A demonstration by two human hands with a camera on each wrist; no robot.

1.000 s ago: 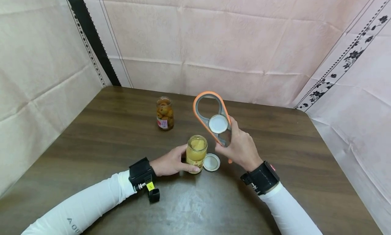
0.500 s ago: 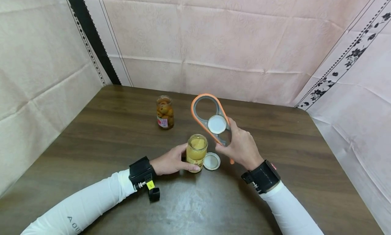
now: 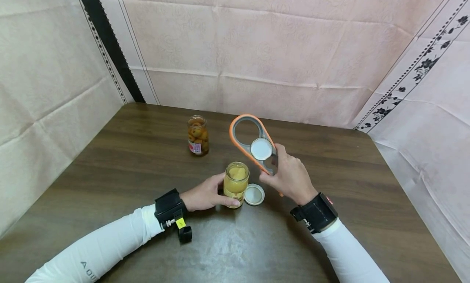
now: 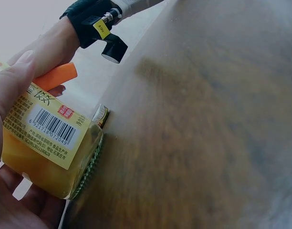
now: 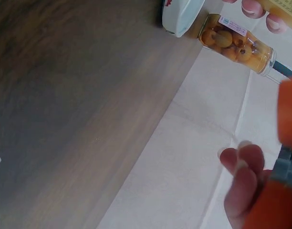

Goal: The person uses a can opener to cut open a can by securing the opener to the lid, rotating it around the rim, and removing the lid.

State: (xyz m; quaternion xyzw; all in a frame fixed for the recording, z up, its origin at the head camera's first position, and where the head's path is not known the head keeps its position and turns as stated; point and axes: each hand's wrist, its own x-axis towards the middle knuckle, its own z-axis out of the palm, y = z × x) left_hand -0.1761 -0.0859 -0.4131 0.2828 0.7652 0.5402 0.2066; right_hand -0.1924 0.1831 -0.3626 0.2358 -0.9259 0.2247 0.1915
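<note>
In the head view my left hand (image 3: 206, 195) grips the lower part of a lidless glass jar (image 3: 236, 185) with pale yellow contents, standing on the table. The left wrist view shows the jar's yellow barcode label (image 4: 48, 126) between fingers and thumb. My right hand (image 3: 291, 177) holds an orange and grey jar opener (image 3: 244, 147) above the table, right of the jar. A round white lid (image 3: 261, 148) sits in the opener's narrower part. Beside the jar's base a second lid (image 3: 254, 194) lies on the table, rim up. The right fingers (image 5: 251, 162) are partly hidden behind the opener.
Farther back on the brown wooden table (image 3: 147, 160) stands a lidless glass jar (image 3: 198, 136) of round orange-brown fruit. Pale cloth (image 3: 264, 58) hangs behind the table and along both sides.
The opener in my right hand has sunk slightly and shifted a little left, with the white lid still in it. My left hand and the yellow jar have stayed in place.
</note>
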